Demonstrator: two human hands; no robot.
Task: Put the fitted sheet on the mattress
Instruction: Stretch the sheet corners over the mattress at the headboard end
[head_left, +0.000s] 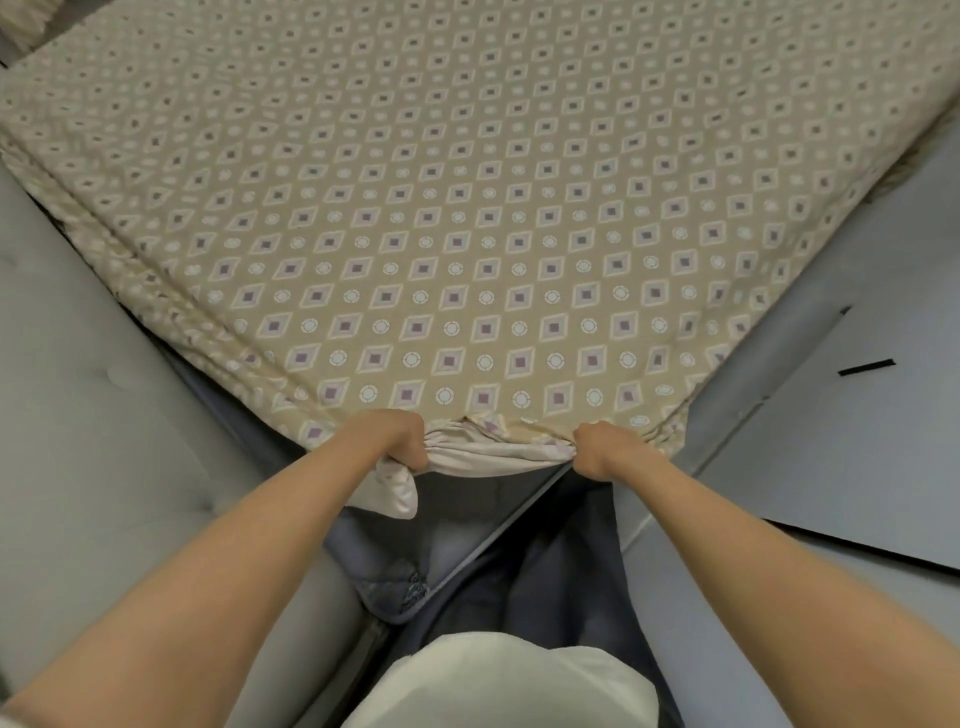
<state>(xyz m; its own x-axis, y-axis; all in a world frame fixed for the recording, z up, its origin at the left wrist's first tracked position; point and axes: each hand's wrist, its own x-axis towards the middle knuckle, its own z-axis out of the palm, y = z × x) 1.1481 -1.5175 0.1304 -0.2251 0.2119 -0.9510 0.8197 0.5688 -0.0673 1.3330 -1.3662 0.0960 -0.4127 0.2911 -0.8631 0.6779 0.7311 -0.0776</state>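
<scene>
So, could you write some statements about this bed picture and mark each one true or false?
1. The left hand and right hand both grip the edge of the fitted sheet. True.
2. The sheet is plain white. False: it is beige with diamonds and circles.
3. The near corner is already covered. False: the grey mattress corner shows bare below the bunched edge.
4. The sheet lies mostly flat over the top. True.

no readable text, labels or numbers
</scene>
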